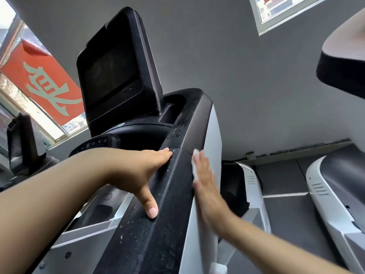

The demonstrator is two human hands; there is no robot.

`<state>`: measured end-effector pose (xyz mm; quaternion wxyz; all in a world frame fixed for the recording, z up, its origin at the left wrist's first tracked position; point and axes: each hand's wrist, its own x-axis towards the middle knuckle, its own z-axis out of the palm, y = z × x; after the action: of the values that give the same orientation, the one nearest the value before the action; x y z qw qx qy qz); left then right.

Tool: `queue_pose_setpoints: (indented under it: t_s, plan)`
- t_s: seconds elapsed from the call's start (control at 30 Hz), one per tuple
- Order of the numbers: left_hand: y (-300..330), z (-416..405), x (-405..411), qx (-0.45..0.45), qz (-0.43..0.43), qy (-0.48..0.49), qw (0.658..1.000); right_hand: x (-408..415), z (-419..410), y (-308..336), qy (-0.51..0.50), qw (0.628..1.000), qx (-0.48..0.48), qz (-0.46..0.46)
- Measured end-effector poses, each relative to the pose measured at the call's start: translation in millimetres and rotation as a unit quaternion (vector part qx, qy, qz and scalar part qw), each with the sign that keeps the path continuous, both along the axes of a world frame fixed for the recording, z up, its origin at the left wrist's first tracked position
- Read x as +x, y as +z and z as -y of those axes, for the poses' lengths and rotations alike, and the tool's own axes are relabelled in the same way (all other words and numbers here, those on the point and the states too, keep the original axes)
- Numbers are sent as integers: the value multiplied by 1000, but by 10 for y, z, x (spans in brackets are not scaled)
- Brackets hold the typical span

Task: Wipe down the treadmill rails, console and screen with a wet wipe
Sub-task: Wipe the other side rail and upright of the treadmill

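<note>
The dusty black textured treadmill rail (158, 204) runs lengthwise away from the person toward the dark rectangular screen (110, 76). The left hand (144, 173) rests flat and relaxed on its inner edge; the right hand (205, 184), fingers straight, presses the white wet wipe (195, 167) against its outer side, so it is nearer for stroking along that axis.

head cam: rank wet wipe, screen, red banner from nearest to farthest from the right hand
1. wet wipe: pressed under the right hand against the rail's outer side.
2. screen: up ahead above the console, left of the hand.
3. red banner: outside the far-left window, beyond the screen.
</note>
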<state>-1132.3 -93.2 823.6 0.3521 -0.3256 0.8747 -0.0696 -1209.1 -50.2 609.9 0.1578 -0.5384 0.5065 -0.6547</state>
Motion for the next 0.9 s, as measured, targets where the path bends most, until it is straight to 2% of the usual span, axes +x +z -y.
queue_pose_setpoints:
  t_s: [0.07, 0.13, 0.27, 0.4, 0.53, 0.6, 0.67, 0.77, 0.83, 0.9]
  plan:
    - [11, 6, 28, 19, -9, 8, 1000, 201, -212, -101, 13, 999, -44, -29]
    - [23, 10, 37, 29, -23, 11, 999, 82, -115, -8, 4, 999, -30, -12]
    - [21, 22, 31, 48, -53, 36, 997, -536, 516, 262, -7, 992, 78, 103]
    - [-26, 9, 25, 48, -52, 42, 997, -468, 495, 31, -21, 977, 77, 199]
    - [-16, 1, 22, 49, -54, 37, 997, 140, -27, -249, -11, 996, 3, 90]
    - [-2, -4, -5, 44, -47, 32, 997, -7, 92, -198, -21, 996, 9, 87]
    - [8, -12, -33, 34, -37, 35, 998, -304, 383, -115, -17, 988, 61, 138]
    - [-20, -31, -30, 34, -38, 56, 997, -527, 594, -200, -21, 957, 150, 246]
    - [-39, -33, -17, 30, -42, 56, 997, -405, 496, -337, -17, 946, 163, 281]
    - [-47, -32, -3, 30, -41, 52, 997, -178, 321, -375, -2, 953, 121, 276]
